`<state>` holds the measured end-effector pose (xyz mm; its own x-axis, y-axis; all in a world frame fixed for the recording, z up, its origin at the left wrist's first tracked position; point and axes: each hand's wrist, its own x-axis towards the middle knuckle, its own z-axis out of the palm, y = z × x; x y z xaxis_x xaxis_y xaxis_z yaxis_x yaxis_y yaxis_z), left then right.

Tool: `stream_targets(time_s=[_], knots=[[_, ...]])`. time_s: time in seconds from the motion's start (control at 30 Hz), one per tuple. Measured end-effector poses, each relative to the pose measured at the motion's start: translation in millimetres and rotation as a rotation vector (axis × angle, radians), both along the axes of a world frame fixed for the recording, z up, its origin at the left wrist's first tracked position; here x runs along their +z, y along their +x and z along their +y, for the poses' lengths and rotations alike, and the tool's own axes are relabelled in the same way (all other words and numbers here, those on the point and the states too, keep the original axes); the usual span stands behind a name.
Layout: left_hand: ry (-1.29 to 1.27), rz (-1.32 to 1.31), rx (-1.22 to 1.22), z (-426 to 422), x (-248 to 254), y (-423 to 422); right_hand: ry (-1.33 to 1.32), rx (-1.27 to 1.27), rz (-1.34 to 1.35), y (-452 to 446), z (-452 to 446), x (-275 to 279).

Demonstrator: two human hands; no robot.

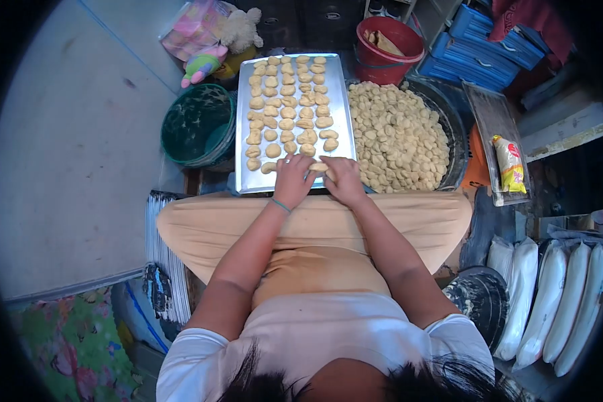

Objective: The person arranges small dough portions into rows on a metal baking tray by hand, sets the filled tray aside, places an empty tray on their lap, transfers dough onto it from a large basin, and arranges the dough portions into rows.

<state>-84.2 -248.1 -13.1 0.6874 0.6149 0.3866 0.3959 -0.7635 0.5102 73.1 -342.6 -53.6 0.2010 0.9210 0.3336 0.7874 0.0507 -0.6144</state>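
Before my crossed legs lies a silver metal tray [347, 127] carrying rows of small, tan, lumpy dough pieces [287, 112]. Both hands are low over its near edge. My left hand [293, 179], with a thin green band at the wrist, is closed on one side of a dough piece [319, 167]. From the other side my right hand [345, 179] grips the same piece, its fingers curled. Part of that dough is hidden by my fingers. Right of the tray, a large heap of similar dough pieces [398, 137] fills a wide black basin [457, 144].
A green bucket [201, 127] stands left of the tray, a red bucket [390, 53] behind the heap. On the right are a board [482, 114] with a yellow packet [509, 164], and several long white plastic-wrapped packs [546, 301]. Stacked trays [169, 261] sit by my left knee.
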Motion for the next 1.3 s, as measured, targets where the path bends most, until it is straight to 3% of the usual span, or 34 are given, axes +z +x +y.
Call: stream_targets(time_s=[0.1, 0.2, 0.3, 0.4, 0.5, 0.57, 0.67, 0.7, 0.77, 0.83, 0.87, 0.9, 1.0, 1.03, 1.13, 1.3], knots=[[0.017, 0.023, 0.021, 2.6, -4.5, 27.8, 0.062, -0.115, 0.079, 14.4, -3.6, -9.7], [0.261, 0.245, -0.001, 9.4, -19.5, 46.5, 0.091, -0.194, 0.117, 20.7, 0.3, -18.5], [0.273, 0.324, 0.004, 4.9, -27.0, 46.5, 0.18, -0.199, 0.15, 23.6, -1.3, -25.2], [0.282, 0.234, -0.012, -3.8, -22.3, 42.0, 0.283, -0.278, 0.502, 28.3, 4.2, -39.9], [0.31, 0.186, -0.09, -5.7, -21.9, 36.2, 0.383, -0.51, 0.779, 53.0, 12.0, -40.0], [0.3, 0.181, -0.117, -7.3, -25.9, 33.1, 0.38, -0.662, 0.836, 91.5, 15.9, -55.7], [0.27, 0.201, -0.098, -4.1, -33.7, 35.7, 0.395, -0.787, 0.086, 98.8, 8.7, -15.0], [0.278, 0.238, -0.089, -2.8, -35.1, 38.4, 0.344, -0.705, 0.073, 99.0, 6.9, -9.4], [0.28, 0.254, -0.069, -0.6, -37.5, 39.3, 0.251, -0.465, 0.394, 81.8, 10.5, -7.7], [0.274, 0.209, -0.043, -2.0, -29.8, 37.5, -0.104, -0.121, 0.522, 58.4, 12.5, 2.6], [0.26, 0.179, -0.025, -1.4, -25.2, 35.1, -0.1, 0.041, 0.434, 51.1, 13.2, -12.8], [0.243, 0.151, -0.008, -0.9, -20.2, 28.7, -0.179, 0.069, 0.015, 36.5, 6.7, 27.2], [0.182, 0.125, 0.058, 4.5, -11.9, 1.5, -0.002, 0.012, 0.07, 33.1, 10.2, 6.2], [0.175, 0.118, 0.086, 6.2, -11.7, -7.8, -0.052, 0.04, 0.371, 36.0, 13.0, 4.0], [0.137, 0.135, 0.109, 8.3, -12.7, -21.3, 0.006, -0.033, 0.418, 35.6, 19.2, 10.1], [0.184, 0.165, 0.049, 4.6, -11.7, -15.1, -0.122, -0.203, 0.033, 25.4, 33.2, 13.6]])
